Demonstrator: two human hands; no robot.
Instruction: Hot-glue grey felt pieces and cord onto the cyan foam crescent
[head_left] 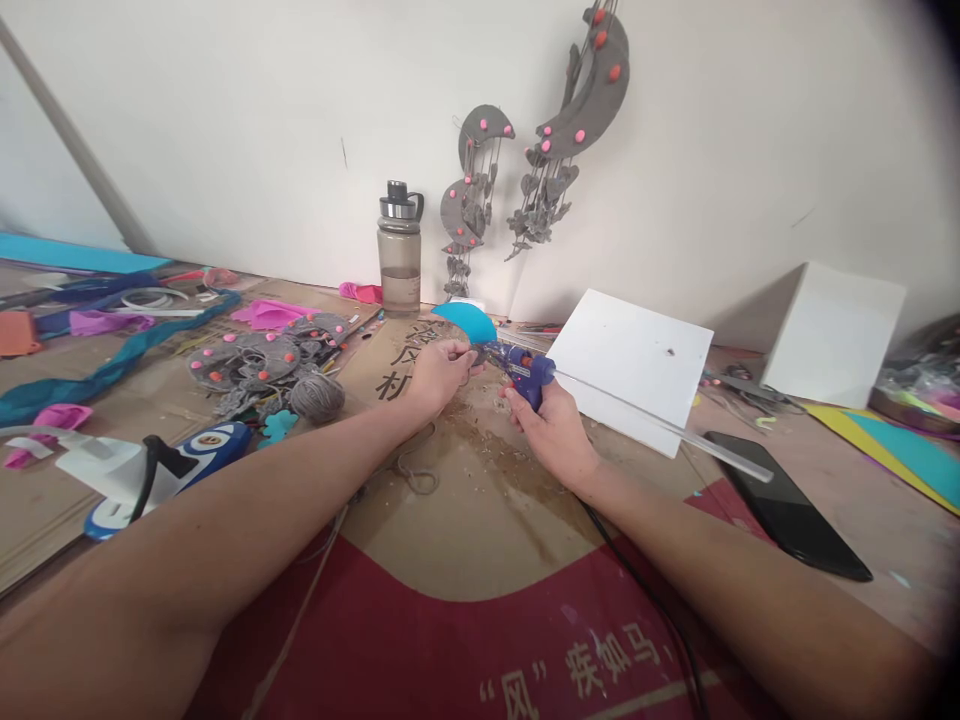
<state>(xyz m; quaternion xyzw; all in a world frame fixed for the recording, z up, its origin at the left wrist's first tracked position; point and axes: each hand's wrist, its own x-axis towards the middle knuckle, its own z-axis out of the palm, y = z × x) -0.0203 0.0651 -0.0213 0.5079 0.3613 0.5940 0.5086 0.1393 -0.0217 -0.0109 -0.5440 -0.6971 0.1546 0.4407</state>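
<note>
My left hand is closed in a pinch on the lower end of a bright blue crescent, which stands upright above the fingers. A small grey part shows at the fingertips, too small to make out. My right hand grips a dark blue hot glue gun. Its nozzle points left, close to the crescent's lower end; whether they touch is hidden. From the back of the gun a long clear glue stick sticks out to the right. A black cord runs down from below my right hand.
Grey crescents with pink dots and a yarn ball lie left, near a power strip. Behind stands a water bottle; crescent mobiles hang on the wall. A white board and phone lie right, on cardboard.
</note>
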